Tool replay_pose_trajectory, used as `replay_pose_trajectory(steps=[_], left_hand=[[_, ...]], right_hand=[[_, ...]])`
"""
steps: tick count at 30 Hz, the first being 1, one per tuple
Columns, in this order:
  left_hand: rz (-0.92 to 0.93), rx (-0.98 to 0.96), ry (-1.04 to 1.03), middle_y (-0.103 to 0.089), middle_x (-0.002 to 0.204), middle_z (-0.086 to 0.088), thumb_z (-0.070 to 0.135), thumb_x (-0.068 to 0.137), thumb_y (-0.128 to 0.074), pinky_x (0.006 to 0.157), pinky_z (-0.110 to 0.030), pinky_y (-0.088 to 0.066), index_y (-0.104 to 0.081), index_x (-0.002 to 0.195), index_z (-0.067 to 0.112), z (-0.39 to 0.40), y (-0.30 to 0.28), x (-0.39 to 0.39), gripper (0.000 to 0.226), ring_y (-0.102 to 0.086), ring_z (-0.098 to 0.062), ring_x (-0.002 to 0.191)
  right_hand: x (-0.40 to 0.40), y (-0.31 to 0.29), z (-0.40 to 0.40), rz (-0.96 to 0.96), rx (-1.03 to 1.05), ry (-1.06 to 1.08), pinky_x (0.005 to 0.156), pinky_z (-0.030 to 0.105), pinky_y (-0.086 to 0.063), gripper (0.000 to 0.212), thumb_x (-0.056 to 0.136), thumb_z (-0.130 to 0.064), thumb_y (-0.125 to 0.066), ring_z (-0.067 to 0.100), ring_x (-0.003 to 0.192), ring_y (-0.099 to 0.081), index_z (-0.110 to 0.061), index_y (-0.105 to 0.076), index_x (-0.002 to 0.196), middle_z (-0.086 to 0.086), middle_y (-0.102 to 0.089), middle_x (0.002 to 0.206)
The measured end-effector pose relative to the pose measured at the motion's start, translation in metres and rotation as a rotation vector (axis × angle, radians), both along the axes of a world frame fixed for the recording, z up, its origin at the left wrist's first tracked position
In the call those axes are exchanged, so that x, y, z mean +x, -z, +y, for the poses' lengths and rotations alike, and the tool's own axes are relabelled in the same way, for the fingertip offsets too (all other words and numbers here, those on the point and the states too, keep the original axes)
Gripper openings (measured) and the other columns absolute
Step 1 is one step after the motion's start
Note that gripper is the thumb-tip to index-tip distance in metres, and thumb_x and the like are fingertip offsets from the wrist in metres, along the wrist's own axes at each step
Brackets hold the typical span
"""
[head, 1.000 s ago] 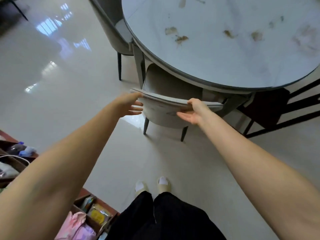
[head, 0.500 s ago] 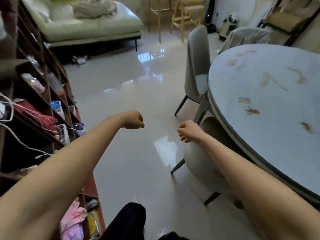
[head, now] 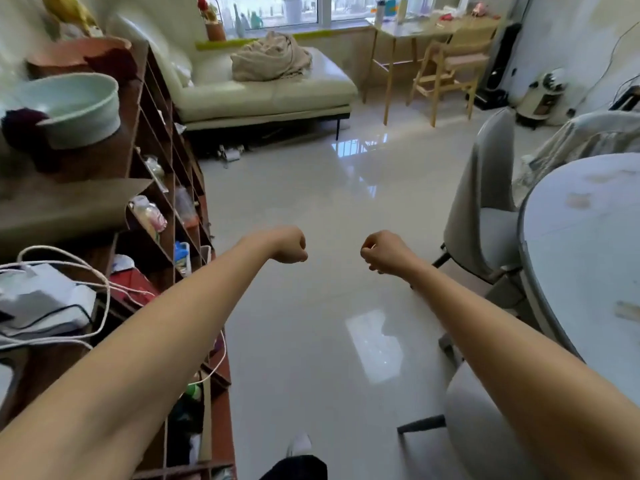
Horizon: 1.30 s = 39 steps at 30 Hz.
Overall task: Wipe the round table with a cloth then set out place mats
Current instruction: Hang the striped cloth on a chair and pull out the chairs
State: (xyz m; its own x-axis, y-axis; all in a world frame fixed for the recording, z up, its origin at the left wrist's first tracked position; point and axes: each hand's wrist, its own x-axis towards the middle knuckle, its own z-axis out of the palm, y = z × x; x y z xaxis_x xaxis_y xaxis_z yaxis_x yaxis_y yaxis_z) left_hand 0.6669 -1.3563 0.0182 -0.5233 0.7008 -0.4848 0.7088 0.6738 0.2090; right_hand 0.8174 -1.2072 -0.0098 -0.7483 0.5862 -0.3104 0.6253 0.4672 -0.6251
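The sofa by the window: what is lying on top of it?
A crumpled beige blanket sits heaped on the pale sofa, near its back. Whatever lies beneath the heap is covered. The sofa's left end is hidden behind the wooden shelf.

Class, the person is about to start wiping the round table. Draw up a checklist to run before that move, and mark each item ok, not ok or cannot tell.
1. Cloth in hand: not ok; left hand and right hand are empty fists.
2. Cloth located: cannot tell.
3. Stains on round table: ok, they show.
4. Tabletop free of objects: ok on the visible part.
5. Place mats nearby: cannot tell.
6. Floor ahead free: ok.
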Motion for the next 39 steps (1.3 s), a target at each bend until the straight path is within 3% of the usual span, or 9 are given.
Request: replay_pose_trajectory(steps=[6,10,14,17,24,28,31,35,39], left_hand=[[0.005,0.000,0.139,-0.059,0.126,-0.009,0.024,0.094,-0.053,0.098,-0.037,-0.045,-0.059,0.127,0.007,0.081,-0.009,-0.048,0.037,-0.056,-0.028,0.114],[-0.016,0.026,0.254,-0.060,0.124,-0.011,0.023,0.094,-0.053,0.094,-0.036,-0.046,-0.060,0.124,0.004,0.165,-0.004,-0.057,0.036,-0.057,-0.029,0.111],[-0.022,0.043,0.310,-0.059,0.127,-0.013,0.021,0.094,-0.052,0.093,-0.033,-0.044,-0.058,0.116,0.002,0.248,0.005,-0.067,0.031,-0.056,-0.026,0.105],[-0.044,0.057,0.300,-0.054,0.136,-0.008,0.023,0.094,-0.052,0.100,-0.035,-0.044,-0.048,0.137,0.009,0.304,0.016,-0.078,0.046,-0.053,-0.027,0.119],[-0.195,0.167,0.244,-0.048,0.142,-0.011,0.022,0.094,-0.056,0.105,-0.036,-0.039,-0.043,0.142,0.007,0.455,0.018,-0.102,0.052,-0.048,-0.027,0.127],[-0.339,0.190,0.192,-0.051,0.135,-0.014,0.021,0.093,-0.056,0.099,-0.038,-0.044,-0.041,0.143,0.007,0.540,0.030,-0.111,0.054,-0.053,-0.027,0.112],[-0.453,0.219,0.145,-0.053,0.118,-0.010,0.022,0.093,-0.056,0.088,-0.036,-0.050,-0.038,0.144,0.010,0.585,0.039,-0.117,0.055,-0.051,-0.023,0.095],[-0.552,0.211,0.161,-0.040,0.141,-0.008,0.027,0.095,-0.054,0.093,-0.036,-0.051,-0.031,0.147,0.010,0.665,0.050,-0.140,0.059,-0.047,-0.023,0.118],[-0.653,0.157,0.166,-0.035,0.148,-0.010,0.032,0.097,-0.050,0.094,-0.040,-0.051,-0.022,0.150,0.007,0.724,0.061,-0.148,0.065,-0.045,-0.027,0.126]], right_hand=[[-0.034,-0.001,0.052,-0.039,0.067,0.149,0.067,0.035,-0.052,0.028,0.083,-0.007,-0.046,0.030,0.068,-0.061,0.008,-0.066,0.094,0.020,-0.068,0.079],[-0.032,0.004,0.118,-0.079,0.120,0.269,0.078,0.042,-0.055,0.029,0.083,-0.009,-0.047,0.033,0.086,-0.068,0.006,-0.067,0.097,0.022,-0.071,0.091],[-0.034,0.012,0.195,-0.078,0.160,0.368,0.080,0.044,-0.057,0.028,0.083,-0.011,-0.049,0.034,0.084,-0.067,0.006,-0.069,0.093,0.022,-0.071,0.088],[-0.042,0.024,0.252,-0.051,0.151,0.411,0.081,0.044,-0.056,0.026,0.083,-0.012,-0.052,0.036,0.088,-0.065,0.006,-0.069,0.091,0.022,-0.070,0.093],[-0.052,0.024,0.380,-0.024,0.096,0.544,0.090,0.048,-0.050,0.029,0.089,-0.010,-0.053,0.036,0.101,-0.060,0.008,-0.063,0.108,0.024,-0.065,0.106],[-0.055,0.039,0.441,-0.082,0.045,0.629,0.079,0.037,-0.046,0.020,0.089,-0.018,-0.055,0.030,0.097,-0.054,-0.003,-0.053,0.102,0.011,-0.055,0.095],[-0.065,0.041,0.476,-0.120,0.004,0.660,0.092,0.041,-0.047,0.047,0.089,-0.025,-0.060,0.032,0.113,-0.053,-0.004,-0.044,0.128,0.015,-0.053,0.124],[-0.107,0.052,0.542,-0.074,-0.014,0.772,0.099,0.041,-0.042,0.065,0.087,-0.022,-0.065,0.035,0.127,-0.045,-0.002,-0.031,0.139,0.019,-0.041,0.142],[-0.141,0.071,0.579,-0.127,-0.104,0.858,0.099,0.040,-0.043,0.073,0.087,-0.023,-0.068,0.034,0.130,-0.043,-0.003,-0.025,0.144,0.018,-0.038,0.146]])
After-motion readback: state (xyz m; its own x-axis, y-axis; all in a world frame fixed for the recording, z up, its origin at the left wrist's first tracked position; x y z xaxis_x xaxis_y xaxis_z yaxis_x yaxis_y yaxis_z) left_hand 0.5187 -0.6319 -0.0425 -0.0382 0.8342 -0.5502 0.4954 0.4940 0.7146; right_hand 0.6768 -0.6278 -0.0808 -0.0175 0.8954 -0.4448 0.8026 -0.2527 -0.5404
